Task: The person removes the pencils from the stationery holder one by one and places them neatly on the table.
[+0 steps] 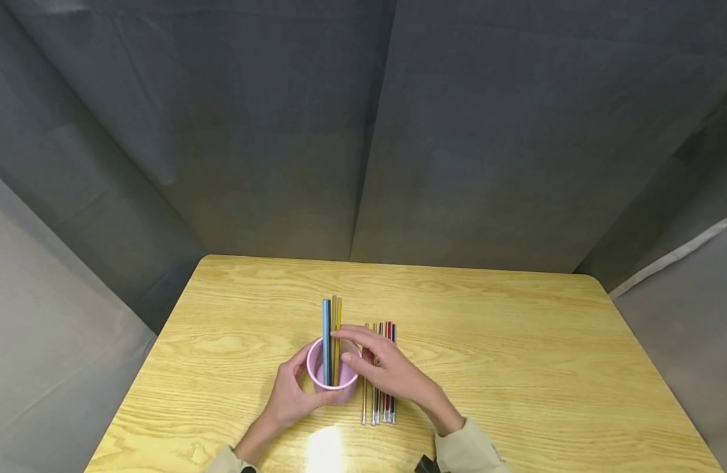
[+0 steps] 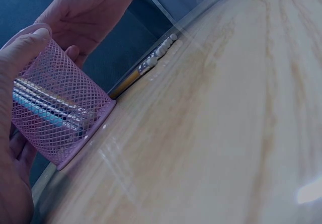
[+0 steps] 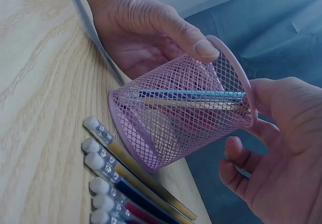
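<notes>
Head: loose pencils [image 1: 386, 407] beside cup [image 1: 349, 393]

Pink mesh-patterned cup [image 3: 166, 133], light-blue pencil [image 1: 326, 322], yellow wood-grained table [image 1: 517, 361]

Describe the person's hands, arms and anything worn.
The left hand and right hand are gloveless. The two pale beige fabric sleeves look plain. A small black object shows at the left cuff, an angular black piece beside the right; both unidentifiable.
</notes>
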Available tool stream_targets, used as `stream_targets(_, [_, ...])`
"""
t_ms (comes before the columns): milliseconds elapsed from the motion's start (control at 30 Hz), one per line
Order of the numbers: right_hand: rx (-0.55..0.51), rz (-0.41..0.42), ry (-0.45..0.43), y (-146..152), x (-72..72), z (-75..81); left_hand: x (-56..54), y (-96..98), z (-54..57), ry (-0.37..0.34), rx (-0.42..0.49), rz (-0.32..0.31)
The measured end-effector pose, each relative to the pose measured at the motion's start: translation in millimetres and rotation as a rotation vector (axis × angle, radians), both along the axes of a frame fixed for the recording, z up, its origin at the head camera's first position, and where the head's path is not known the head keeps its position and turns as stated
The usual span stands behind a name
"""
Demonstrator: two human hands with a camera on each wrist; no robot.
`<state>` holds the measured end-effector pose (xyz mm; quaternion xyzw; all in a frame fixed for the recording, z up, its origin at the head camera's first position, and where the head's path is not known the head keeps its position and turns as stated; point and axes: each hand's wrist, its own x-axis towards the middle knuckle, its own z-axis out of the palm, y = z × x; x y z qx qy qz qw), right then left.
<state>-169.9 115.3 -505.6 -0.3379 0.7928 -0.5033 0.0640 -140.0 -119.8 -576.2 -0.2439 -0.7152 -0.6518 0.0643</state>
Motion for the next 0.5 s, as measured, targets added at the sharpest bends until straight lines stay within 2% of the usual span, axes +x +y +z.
stream_targets(500, [-0.043,-0.058,0.116,2.8,-3.2,6.5,0.2,-1.2,1.0,-0.004,0.014,-0.03])
